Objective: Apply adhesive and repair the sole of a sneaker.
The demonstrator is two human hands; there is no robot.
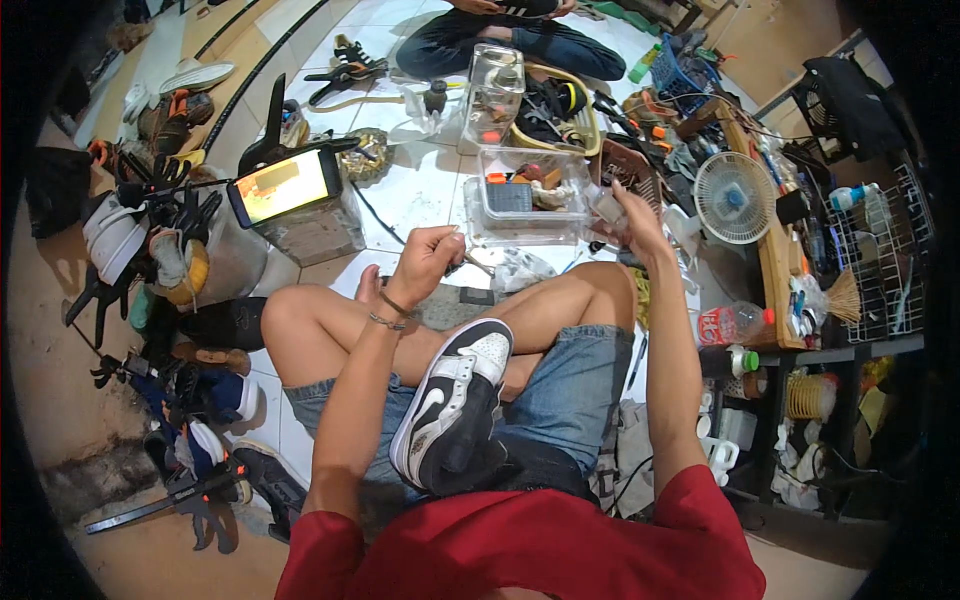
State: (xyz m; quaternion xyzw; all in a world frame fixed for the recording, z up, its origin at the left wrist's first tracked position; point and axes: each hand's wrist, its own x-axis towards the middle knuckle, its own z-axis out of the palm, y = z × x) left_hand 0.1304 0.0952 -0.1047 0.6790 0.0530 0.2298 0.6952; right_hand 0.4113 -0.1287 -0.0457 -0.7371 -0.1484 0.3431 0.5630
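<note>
Right now, you sit cross-legged on the white tiled floor (425, 180), and the black-and-white sneaker (455, 395) lies across your lap, on the near side of the clear tub (536, 217), its toe pointing toward that tub. Your right hand (637, 225) is just right of the tub, its fingers and thumb pinching a small clear container (607, 207). Your left hand (433, 257) is to the left of the tub and a little nearer to you; its fingers curl in with the thumb pressed against them, and you cannot tell from this view whether something thin is pinched there. Inside the tub you have a dark rectangular block (509, 198) and some small orange pieces (497, 178). Beyond the tub, a tall clear box (495, 90) stands near a yellow-rimmed basket (590, 125), and farther off another person (510, 45) sits with legs folded. Well to the left of the tub, a lit phone (285, 187) leans above a box (312, 232). To its right you have a white fan (735, 197), and, nearer to you on that side, a red-capped bottle (735, 323).
</note>
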